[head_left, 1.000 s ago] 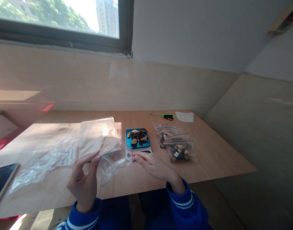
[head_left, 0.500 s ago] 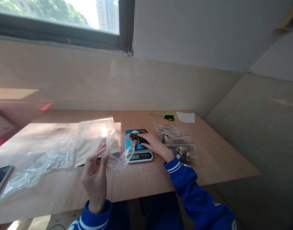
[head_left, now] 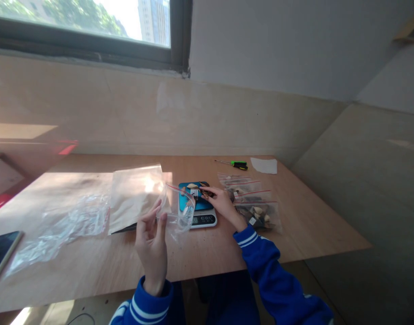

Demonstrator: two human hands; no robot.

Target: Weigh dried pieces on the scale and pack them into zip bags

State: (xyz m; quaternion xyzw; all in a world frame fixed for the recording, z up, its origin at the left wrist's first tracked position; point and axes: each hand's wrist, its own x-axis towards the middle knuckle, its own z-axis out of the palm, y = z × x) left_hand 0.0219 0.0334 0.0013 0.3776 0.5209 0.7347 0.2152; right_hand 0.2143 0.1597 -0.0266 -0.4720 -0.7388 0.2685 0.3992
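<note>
My left hand [head_left: 153,243] is closed on a clear zip bag [head_left: 176,221] with a red seal line, its mouth spread wide in front of the scale. On the blue platform of the digital kitchen scale [head_left: 205,220] lie several dried brown and pale pieces [head_left: 192,186] and a small white label [head_left: 194,192]. My right hand [head_left: 222,201] pinches some dark brown dried pieces [head_left: 207,193] just over the platform's right side. The bag hides part of the scale's left side and some of its display.
Filled zip bags [head_left: 257,214] lie overlapped right of the scale. A screwdriver [head_left: 239,164] and white paper [head_left: 264,165] are behind them. To the left are a beige sheet [head_left: 135,194], crumpled clear bags [head_left: 75,221] and a phone [head_left: 4,253].
My left hand has brought the bag rightward, over the scale's left edge. My right hand has gathered dark pieces from the platform, uncovering more of the blue surface and the label.
</note>
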